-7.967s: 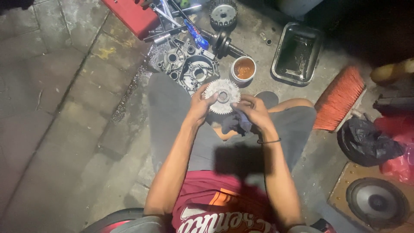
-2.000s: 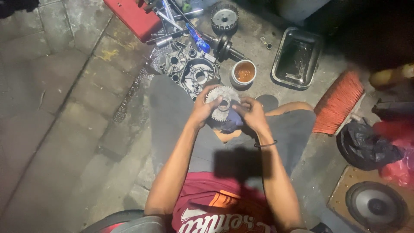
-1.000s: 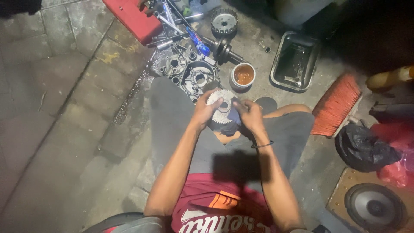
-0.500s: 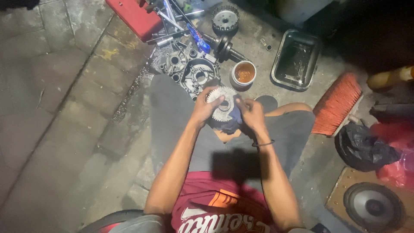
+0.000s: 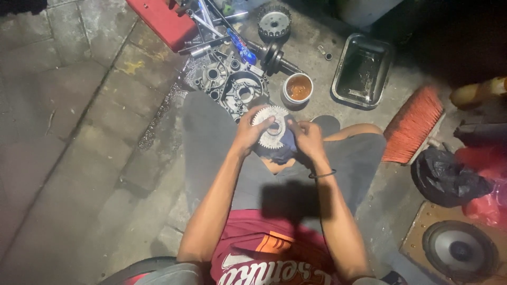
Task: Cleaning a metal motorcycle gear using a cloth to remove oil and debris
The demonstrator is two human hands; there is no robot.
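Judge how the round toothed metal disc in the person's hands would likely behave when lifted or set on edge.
The toothed disc looks like solid metal, so probably stiff and heavy for its size. Both the left hand and the right hand steady it, which fits that. Round and thin, it would likely roll or topple on edge. The dark cloth under it hints at an oily, slippery surface.

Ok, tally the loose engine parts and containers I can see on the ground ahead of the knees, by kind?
Engine case halves: 1
Clutch basket: 1
Crankshaft: 1
Round cup of orange liquid: 1
Metal tray: 1
Red toolbox: 1
Total: 6
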